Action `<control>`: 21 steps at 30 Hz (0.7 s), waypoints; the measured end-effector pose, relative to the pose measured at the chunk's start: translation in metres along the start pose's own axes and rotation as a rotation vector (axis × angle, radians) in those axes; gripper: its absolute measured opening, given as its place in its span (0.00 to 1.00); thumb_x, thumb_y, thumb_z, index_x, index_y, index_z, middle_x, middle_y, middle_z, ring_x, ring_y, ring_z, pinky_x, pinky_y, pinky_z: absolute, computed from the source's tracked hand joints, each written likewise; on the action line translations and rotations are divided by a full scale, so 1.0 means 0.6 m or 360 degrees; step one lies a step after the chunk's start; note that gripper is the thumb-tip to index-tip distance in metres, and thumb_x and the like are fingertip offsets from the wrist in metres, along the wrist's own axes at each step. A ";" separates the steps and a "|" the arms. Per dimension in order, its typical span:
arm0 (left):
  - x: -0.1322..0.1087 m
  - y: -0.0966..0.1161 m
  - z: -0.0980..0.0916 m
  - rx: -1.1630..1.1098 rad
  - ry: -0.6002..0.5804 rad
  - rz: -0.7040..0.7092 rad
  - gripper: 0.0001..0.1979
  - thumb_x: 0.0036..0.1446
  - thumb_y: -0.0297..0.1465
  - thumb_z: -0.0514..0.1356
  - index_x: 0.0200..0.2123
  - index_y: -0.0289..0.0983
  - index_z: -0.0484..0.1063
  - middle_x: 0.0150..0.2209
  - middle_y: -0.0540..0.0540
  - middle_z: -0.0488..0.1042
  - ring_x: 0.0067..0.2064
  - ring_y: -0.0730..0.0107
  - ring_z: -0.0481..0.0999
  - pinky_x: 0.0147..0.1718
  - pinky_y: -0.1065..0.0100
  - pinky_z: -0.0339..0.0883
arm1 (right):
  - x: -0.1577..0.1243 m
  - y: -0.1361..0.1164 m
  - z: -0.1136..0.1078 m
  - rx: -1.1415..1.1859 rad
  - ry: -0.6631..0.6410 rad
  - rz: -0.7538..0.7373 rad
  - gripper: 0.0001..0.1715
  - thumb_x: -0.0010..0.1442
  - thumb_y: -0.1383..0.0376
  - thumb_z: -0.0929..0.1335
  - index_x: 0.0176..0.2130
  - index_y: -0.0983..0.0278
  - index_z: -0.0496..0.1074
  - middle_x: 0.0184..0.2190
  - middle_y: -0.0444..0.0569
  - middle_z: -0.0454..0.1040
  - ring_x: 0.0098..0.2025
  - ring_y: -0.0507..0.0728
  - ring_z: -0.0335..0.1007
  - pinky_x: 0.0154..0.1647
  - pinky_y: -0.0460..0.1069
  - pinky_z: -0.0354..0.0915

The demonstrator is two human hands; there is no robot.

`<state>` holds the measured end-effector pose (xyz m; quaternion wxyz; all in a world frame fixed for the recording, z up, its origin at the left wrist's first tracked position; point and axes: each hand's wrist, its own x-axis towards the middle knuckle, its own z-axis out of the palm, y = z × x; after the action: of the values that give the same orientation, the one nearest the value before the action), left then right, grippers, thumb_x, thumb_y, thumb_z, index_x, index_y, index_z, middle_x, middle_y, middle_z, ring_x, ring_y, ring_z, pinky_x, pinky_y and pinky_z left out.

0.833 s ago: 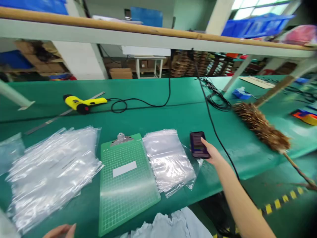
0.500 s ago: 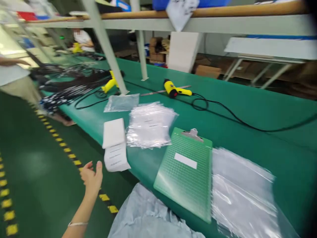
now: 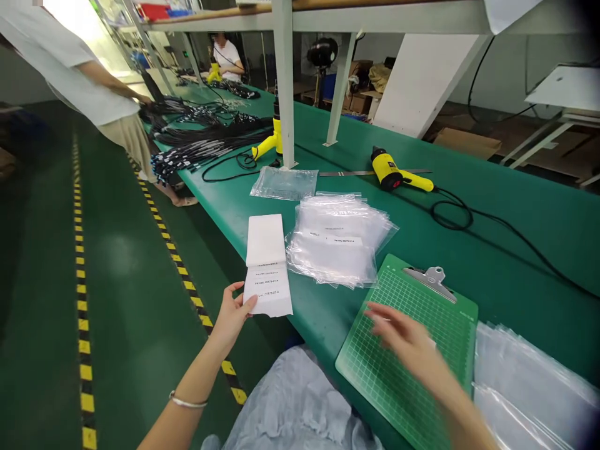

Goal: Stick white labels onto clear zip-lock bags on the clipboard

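Observation:
My left hand [image 3: 234,310] pinches the lower edge of a strip of printed labels [image 3: 268,289] between thumb and fingers. The strip hangs over the table's front edge from a folded white label stack [image 3: 265,240]. My right hand [image 3: 403,337], smeared by motion, is over a green clipboard [image 3: 360,356] with a metal clip; whether its fingers hold anything is unclear. It covers most of a white label on the board. Right of the label stack lies a pile of clear plastic bags [image 3: 335,262], the top one bearing a printed label.
More clear bags [image 3: 529,387] lie right of the clipboard. A yellow heat gun [image 3: 391,170], its cord trailing right, and another yellow heat gun [image 3: 269,144] are farther back. A shelf post [image 3: 284,81] rises from the table. Black cables [image 3: 210,140] lie near a standing person [image 3: 98,81].
My left hand has moved up and right and taken hold of the label strip's lower edge. My right hand has come into view over the clipboard. The camera view has shifted left.

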<state>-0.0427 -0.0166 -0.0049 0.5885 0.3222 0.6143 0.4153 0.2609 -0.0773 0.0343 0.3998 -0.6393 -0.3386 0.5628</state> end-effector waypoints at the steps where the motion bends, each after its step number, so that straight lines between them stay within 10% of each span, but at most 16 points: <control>1: 0.000 0.001 0.000 0.0020 -0.0004 0.0011 0.33 0.39 0.44 0.67 0.44 0.38 0.54 0.37 0.42 0.75 0.31 0.68 0.74 0.27 0.69 0.64 | 0.011 -0.002 0.039 -0.0069 -0.0122 0.0007 0.22 0.51 0.57 0.70 0.45 0.62 0.71 0.42 0.54 0.74 0.29 0.56 0.71 0.22 0.49 0.67; 7: -0.009 0.000 0.005 0.0325 0.0169 0.0175 0.29 0.41 0.42 0.65 0.45 0.36 0.61 0.41 0.39 0.71 0.41 0.54 0.71 0.39 0.54 0.64 | 0.085 0.024 0.231 -0.0192 -0.0365 -0.0108 0.11 0.51 0.60 0.66 0.29 0.66 0.72 0.21 0.47 0.71 0.17 0.52 0.63 0.14 0.46 0.58; 13: -0.037 0.012 0.040 0.1760 0.0243 0.1193 0.09 0.55 0.32 0.61 0.40 0.46 0.74 0.47 0.44 0.70 0.49 0.52 0.63 0.44 0.50 0.49 | 0.076 0.025 0.239 -0.0290 -0.0349 -0.0338 0.09 0.51 0.64 0.65 0.29 0.64 0.75 0.20 0.45 0.71 0.20 0.52 0.60 0.22 0.47 0.57; 21: -0.022 0.028 0.036 0.1953 -0.0052 0.1560 0.09 0.61 0.30 0.54 0.41 0.40 0.74 0.34 0.46 0.75 0.37 0.65 0.70 0.37 0.60 0.51 | 0.078 0.006 0.245 -0.0404 -0.0355 -0.0437 0.13 0.51 0.68 0.64 0.33 0.61 0.79 0.22 0.46 0.74 0.22 0.54 0.61 0.25 0.48 0.55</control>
<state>-0.0216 -0.0178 0.0166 0.0637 0.8301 0.5129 0.2092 0.1218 -0.0186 0.0033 0.3491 -0.5663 -0.5327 0.5232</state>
